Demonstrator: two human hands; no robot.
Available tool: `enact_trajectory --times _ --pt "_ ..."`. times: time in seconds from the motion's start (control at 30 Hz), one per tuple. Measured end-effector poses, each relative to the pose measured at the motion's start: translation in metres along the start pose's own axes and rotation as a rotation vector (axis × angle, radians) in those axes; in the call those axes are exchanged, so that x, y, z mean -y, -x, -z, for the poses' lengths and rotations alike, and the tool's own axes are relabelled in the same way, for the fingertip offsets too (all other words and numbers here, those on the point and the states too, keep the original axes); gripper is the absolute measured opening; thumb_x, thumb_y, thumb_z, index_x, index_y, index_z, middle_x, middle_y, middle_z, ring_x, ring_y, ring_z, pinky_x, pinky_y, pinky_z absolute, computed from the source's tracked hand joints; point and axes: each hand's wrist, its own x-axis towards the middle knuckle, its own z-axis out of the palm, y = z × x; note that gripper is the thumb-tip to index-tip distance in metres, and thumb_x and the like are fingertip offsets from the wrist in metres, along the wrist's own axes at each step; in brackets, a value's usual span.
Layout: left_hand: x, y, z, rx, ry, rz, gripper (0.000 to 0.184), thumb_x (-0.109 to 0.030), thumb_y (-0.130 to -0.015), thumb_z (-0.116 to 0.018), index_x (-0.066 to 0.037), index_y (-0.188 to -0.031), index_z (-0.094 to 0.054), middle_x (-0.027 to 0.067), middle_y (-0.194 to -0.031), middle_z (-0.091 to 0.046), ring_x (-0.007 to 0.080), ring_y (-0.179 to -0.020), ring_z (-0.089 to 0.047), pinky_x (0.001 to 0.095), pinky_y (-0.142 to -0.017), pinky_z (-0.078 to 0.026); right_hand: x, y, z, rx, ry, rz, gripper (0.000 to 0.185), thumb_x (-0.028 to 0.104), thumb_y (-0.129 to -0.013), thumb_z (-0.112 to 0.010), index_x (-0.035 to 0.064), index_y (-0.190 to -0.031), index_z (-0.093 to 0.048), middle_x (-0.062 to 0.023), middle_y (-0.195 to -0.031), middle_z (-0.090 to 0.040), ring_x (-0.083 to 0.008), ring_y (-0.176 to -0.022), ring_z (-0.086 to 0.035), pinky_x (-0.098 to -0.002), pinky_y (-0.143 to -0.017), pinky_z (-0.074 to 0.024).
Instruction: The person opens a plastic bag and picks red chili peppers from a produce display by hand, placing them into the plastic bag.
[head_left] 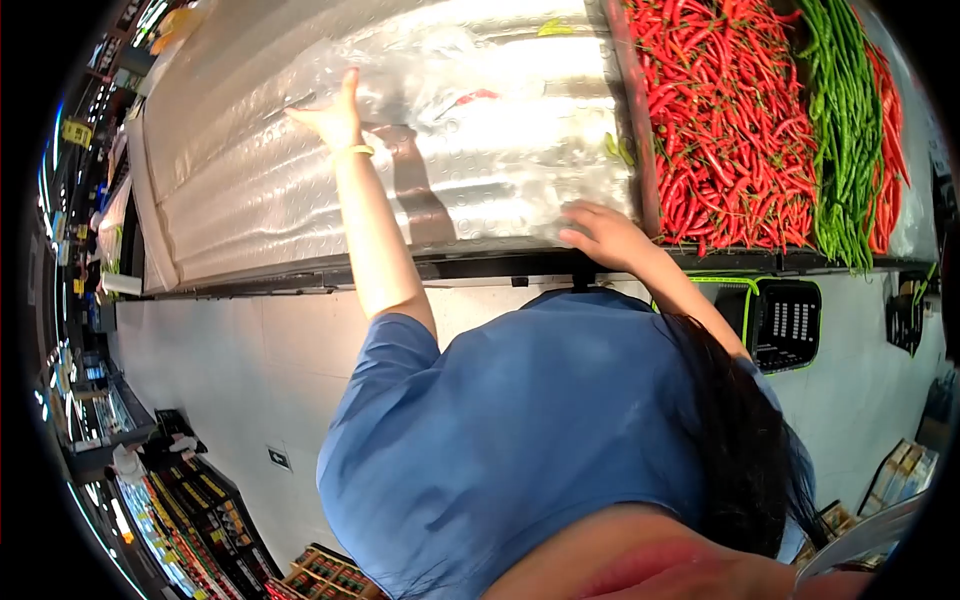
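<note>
My left hand (335,118) is stretched out over the silvery lined display shelf (250,180), fingers spread, with a pale band on the wrist. Beside its fingers lies crumpled clear plastic (420,75), with a small red piece (472,98) in or under it. Near the shelf's front edge, my right hand (600,232) has its fingers apart, close to more clear plastic (545,190); no held object shows in it. Small green pieces (618,150) lie just behind that hand. Whether either hand touches the plastic is hard to tell.
Right of a divider (632,110) are heaps of red chillies (735,130) and long green peppers (842,120). Black baskets with green rims (788,322) stand below the shelf. Stocked shelves (190,520) are at the lower left.
</note>
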Motion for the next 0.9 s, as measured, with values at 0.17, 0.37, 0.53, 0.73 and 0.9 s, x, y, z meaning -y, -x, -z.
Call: enact_trajectory --times 0.17,0.37,0.53,0.73,0.9 --pt "-0.032 0.006 -0.045 0.868 -0.030 0.177 0.073 -0.034 -0.068 -0.076 0.004 -0.123 -0.045 0.0148 -0.108 -0.058 0.0226 -0.098 -0.055 0.0325 -0.087 -0.042 0.007 -0.056 -0.031 0.195 -0.216 0.222 0.050 0.045 -0.090 -0.044 0.0030 -0.114 -0.056 -0.0187 -0.116 -0.055 -0.0334 -0.111 -0.050 -0.0382 -0.095 -0.0382" --pt "0.001 -0.014 -0.027 0.404 0.070 0.033 0.048 -0.022 -0.074 -0.071 0.002 -0.112 -0.055 0.0150 -0.101 -0.061 0.0199 -0.088 -0.054 0.0332 -0.081 -0.043 0.021 -0.024 0.046 -0.234 -0.228 0.492 0.025 0.023 -0.081 -0.061 0.0087 -0.102 -0.062 -0.0129 -0.110 -0.058 -0.0312 -0.100 -0.055 -0.0387 -0.086 -0.0441" --pt "-0.055 0.026 -0.006 -0.135 -0.137 -0.391 0.077 -0.017 -0.067 -0.074 0.007 -0.127 -0.032 0.0244 -0.120 -0.044 0.0307 -0.113 -0.044 0.0409 -0.102 -0.030 -0.065 0.037 0.162 -0.791 0.084 0.064 0.027 0.015 -0.080 -0.061 0.0055 -0.105 -0.060 -0.0170 -0.114 -0.054 -0.0333 -0.108 -0.050 -0.0395 -0.094 -0.0393" --pt "-0.242 0.156 -0.087 0.395 0.224 -0.733 0.038 -0.012 -0.072 -0.066 0.001 -0.106 -0.056 0.0148 -0.102 -0.059 0.0285 -0.099 -0.055 0.0376 -0.090 -0.040 -0.142 0.085 0.192 -0.806 0.296 -0.087 0.040 0.020 -0.079 -0.062 0.0076 -0.116 -0.054 -0.0155 -0.124 -0.048 -0.0338 -0.118 -0.043 -0.0420 -0.095 -0.0367" --pt "-0.339 0.225 -0.225 0.829 0.142 -0.696 0.058 -0.040 -0.072 -0.068 0.001 -0.111 -0.054 0.0167 -0.101 -0.063 0.0304 -0.094 -0.061 0.0384 -0.082 -0.048 -0.142 0.087 0.185 -0.716 0.385 -0.078 0.031 0.022 -0.076 -0.065 0.0153 -0.106 -0.061 -0.0087 -0.124 -0.050 -0.0327 -0.126 -0.035 -0.0436 -0.092 -0.0312"
